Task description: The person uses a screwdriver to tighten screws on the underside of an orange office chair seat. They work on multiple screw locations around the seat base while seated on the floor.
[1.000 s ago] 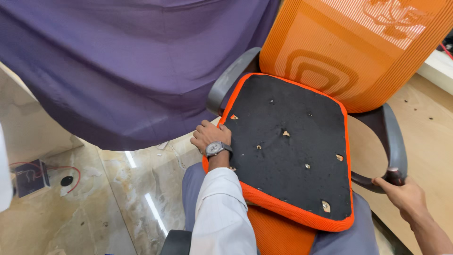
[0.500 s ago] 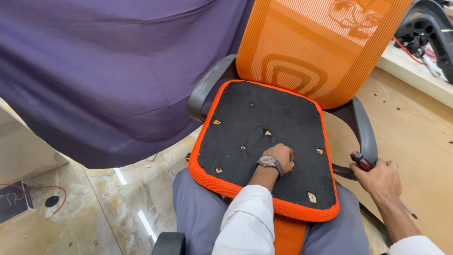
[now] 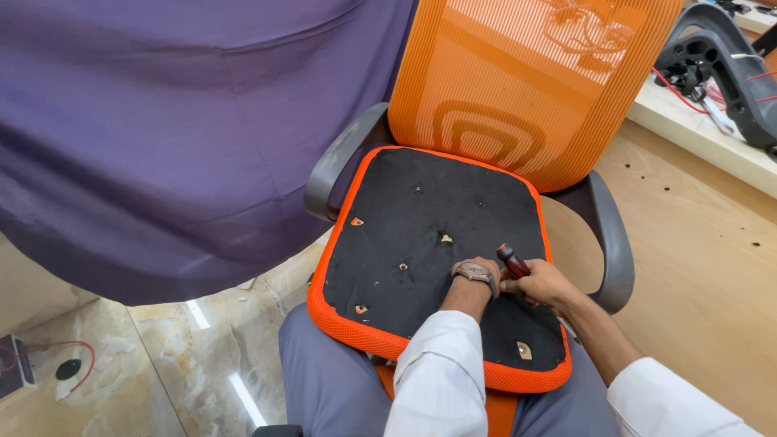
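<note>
From the head camera, my two hands meet on the upturned underside of an orange office chair's seat (image 3: 429, 235), which rests across my lap. My right hand (image 3: 544, 285) is wrapped tight round a screwdriver (image 3: 512, 262) with a red and black handle; the handle's end sticks up just left of my knuckles, and the shaft and tip are hidden under my hand. My left hand (image 3: 477, 275), with a wristwatch (image 3: 475, 271) on it, lies against the black board touching the right hand; its fingers are covered by the wrist, so I cannot tell whether they are curled or flat.

Round the grip the black board spreads up and to the left, with small fixing holes scattered in it: one just above-left of my hands, more further left, one below-right by the near rim. The orange mesh rim runs close below my wrists and just to the right of my right hand. Beyond that rim, right of the grip, a grey armrest (image 3: 613, 243) curves round, with a narrow gap of wooden floor (image 3: 696, 267) between it and the seat. The other grey armrest (image 3: 340, 158) stands well off to the upper left. Above the grip the orange mesh backrest (image 3: 518, 81) rises, bearing a pale pattern of nested rounded squares low down and a pale motif near its top.

Far left hangs a purple cloth (image 3: 162, 121) over marble floor. At the upper right, black chair parts (image 3: 720, 65) lie on a pale ledge.
</note>
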